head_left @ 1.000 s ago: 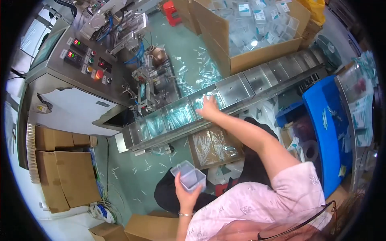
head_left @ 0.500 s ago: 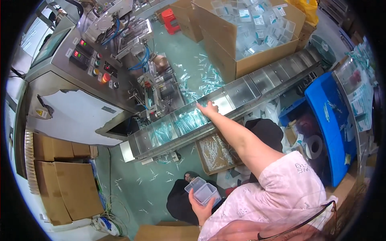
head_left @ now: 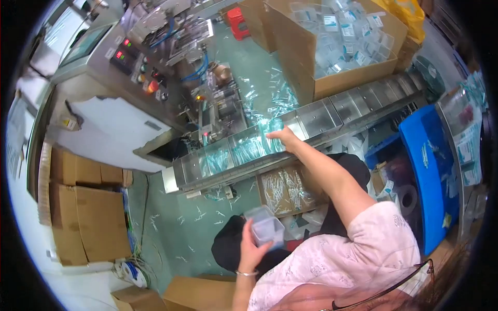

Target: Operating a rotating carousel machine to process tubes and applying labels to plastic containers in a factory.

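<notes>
My left hand [head_left: 252, 249], low in front of me, grips a clear plastic box [head_left: 267, 230] with its hinged lid open; the box is blurred by motion. My right hand [head_left: 282, 136] reaches out to a metal conveyor with compartments [head_left: 316, 120]. Its fingers and thumb close around a bundle of slim teal-and-clear packets [head_left: 271, 127], raised at the compartment. More such packets [head_left: 248, 150] lie in the compartments to the left of that hand. Inside the left hand's box I cannot make out any contents.
A steel machine with a control panel [head_left: 136, 67] stands at the left. Beyond the conveyor, a large carton [head_left: 358, 72] holds many clear boxes. A cardboard tray of small white pieces [head_left: 285, 191] sits below the conveyor. A blue bin [head_left: 428, 176] stands at the right; packets litter the floor.
My right hand has closed on a bundle of packets and lifted it upright at the conveyor. My left hand has raised the clear box a little. The whole view has shifted slightly.
</notes>
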A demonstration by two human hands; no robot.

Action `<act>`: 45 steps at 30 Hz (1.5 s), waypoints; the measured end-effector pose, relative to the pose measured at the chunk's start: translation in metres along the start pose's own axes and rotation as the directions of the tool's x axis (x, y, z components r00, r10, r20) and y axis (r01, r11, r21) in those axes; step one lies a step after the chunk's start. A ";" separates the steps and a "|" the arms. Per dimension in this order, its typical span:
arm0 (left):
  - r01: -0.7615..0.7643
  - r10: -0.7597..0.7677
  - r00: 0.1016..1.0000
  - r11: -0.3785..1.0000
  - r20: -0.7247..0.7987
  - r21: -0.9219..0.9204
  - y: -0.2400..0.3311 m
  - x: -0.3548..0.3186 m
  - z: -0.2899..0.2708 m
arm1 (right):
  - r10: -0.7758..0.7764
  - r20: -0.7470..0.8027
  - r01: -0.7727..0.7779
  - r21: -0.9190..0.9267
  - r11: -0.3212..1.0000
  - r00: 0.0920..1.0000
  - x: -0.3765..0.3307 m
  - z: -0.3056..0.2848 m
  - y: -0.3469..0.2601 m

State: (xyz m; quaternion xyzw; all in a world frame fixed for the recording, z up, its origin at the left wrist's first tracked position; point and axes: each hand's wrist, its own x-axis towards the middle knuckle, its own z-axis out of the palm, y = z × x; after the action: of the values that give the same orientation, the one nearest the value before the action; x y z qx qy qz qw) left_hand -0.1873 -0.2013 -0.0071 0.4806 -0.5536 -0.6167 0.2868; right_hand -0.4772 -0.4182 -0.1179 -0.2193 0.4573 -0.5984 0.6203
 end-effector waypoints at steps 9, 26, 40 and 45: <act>-0.277 0.293 0.955 0.815 0.051 0.509 0.031 0.020 -0.026 | -0.507 0.455 0.672 -0.361 0.647 0.732 -0.247 0.148 0.005; -0.227 0.396 0.810 0.892 -0.432 0.391 0.016 -0.094 -0.059 | 0.040 0.997 0.993 -0.064 0.098 0.061 -0.283 0.191 0.003; -0.178 0.419 0.803 0.847 -0.424 0.501 -0.005 -0.130 -0.071 | 0.224 0.668 0.463 -0.682 0.567 0.710 -0.288 0.212 0.037; 0.007 0.276 0.934 0.619 -0.226 0.785 0.050 -0.142 -0.063 | 0.331 0.770 0.201 -0.504 0.840 0.546 -0.278 0.208 0.035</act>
State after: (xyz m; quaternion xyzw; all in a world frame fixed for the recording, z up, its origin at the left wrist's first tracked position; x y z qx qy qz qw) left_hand -0.0854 -0.1123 0.0849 0.6079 -0.7439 -0.2066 0.1852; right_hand -0.2486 -0.2065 0.0390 -0.6227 0.2626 -0.2422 0.6962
